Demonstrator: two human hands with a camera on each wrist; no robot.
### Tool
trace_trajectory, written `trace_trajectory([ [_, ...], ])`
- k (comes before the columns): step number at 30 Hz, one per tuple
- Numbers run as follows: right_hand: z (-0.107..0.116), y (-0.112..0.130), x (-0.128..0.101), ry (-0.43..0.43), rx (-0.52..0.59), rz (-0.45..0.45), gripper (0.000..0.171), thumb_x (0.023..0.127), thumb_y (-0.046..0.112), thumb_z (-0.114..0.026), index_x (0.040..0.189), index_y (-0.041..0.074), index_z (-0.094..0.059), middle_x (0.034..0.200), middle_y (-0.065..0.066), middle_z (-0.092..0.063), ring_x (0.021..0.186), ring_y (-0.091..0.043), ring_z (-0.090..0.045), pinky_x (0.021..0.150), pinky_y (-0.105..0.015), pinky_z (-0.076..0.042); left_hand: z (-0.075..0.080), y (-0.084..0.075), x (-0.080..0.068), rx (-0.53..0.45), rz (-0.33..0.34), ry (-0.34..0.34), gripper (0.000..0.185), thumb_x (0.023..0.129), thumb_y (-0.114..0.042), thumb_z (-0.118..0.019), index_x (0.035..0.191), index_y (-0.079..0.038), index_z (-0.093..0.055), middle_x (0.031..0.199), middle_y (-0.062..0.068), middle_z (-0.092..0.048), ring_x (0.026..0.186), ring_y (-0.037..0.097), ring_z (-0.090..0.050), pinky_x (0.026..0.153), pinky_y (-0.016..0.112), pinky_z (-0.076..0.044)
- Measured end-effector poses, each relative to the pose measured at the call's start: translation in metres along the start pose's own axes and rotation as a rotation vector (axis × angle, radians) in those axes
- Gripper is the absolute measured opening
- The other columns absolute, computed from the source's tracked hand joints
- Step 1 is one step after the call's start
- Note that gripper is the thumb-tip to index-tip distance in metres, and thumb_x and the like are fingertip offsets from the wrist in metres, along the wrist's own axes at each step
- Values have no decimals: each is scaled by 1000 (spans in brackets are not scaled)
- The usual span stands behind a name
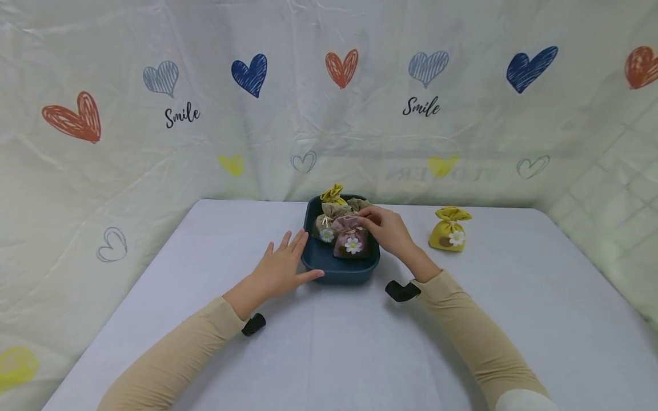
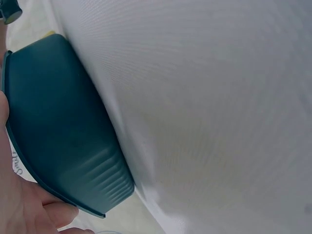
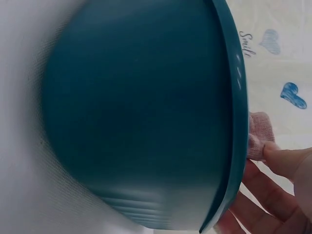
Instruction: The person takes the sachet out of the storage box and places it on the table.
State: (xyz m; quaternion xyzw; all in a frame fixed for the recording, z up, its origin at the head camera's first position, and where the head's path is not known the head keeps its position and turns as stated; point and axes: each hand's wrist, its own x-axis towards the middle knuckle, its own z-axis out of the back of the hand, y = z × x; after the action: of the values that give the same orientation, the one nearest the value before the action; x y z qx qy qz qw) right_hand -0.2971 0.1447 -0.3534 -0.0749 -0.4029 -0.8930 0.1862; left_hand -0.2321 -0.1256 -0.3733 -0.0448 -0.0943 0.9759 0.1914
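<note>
A dark teal plastic basin (image 1: 340,277) stands at the table's far middle. Several small drawstring pouches sit inside it: a pink one with a white flower (image 1: 352,244) in front, a beige one (image 1: 325,227) and a yellow one (image 1: 333,194) behind. My right hand (image 1: 386,229) pinches the gathered top of the pink pouch, seen over the rim in the right wrist view as pink cloth (image 3: 262,131). My left hand (image 1: 280,265) rests on the basin's left rim with fingers straight and thumb stretched along the near edge.
A yellow pouch with a white flower (image 1: 448,231) stands on the white tabletop (image 1: 339,348), right of the basin. Behind the table hangs a pale cloth backdrop (image 1: 380,137) printed with hearts and words. A dark camera mount is at each wrist.
</note>
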Motion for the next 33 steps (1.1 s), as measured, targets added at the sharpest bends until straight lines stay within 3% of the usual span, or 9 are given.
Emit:
trace_trajectory([
  [9,-2,2,-3,-36,31,39,18,105,17,-63,115,5,-72,108,-15,-74,98,-31,-70,82,-49,-56,-1,0,-1,-2,8,2,104,95,-73,-52,165,-7,-13,171,9,-12,156,37,-8,118,67,-15],
  [15,2,3,-2,-76,145,42,19,105,13,-62,116,0,-69,107,-20,-73,91,-34,-73,79,-49,-60,-3,1,1,5,5,-5,104,95,-72,-52,165,-7,-13,171,9,-12,156,37,-8,118,67,-15],
  [20,8,3,0,-87,224,28,23,106,17,-60,120,0,-68,110,-22,-71,97,-37,-72,79,-47,-61,-2,1,1,20,2,-19,104,95,-72,-52,165,-6,-14,171,10,-14,155,39,-11,117,68,-17],
  [27,16,5,0,-65,251,8,23,107,16,-59,121,0,-67,113,-23,-69,100,-39,-71,80,-48,-60,-1,1,2,16,11,-7,105,94,-74,-51,166,-7,-13,171,9,-12,155,37,-10,118,67,-16],
  [33,24,10,0,-61,247,25,24,107,16,-58,122,-1,-67,113,-22,-70,99,-36,-72,78,-42,-61,-2,1,2,11,11,-6,105,94,-74,-52,165,-7,-14,171,9,-13,155,38,-10,117,67,-16],
])
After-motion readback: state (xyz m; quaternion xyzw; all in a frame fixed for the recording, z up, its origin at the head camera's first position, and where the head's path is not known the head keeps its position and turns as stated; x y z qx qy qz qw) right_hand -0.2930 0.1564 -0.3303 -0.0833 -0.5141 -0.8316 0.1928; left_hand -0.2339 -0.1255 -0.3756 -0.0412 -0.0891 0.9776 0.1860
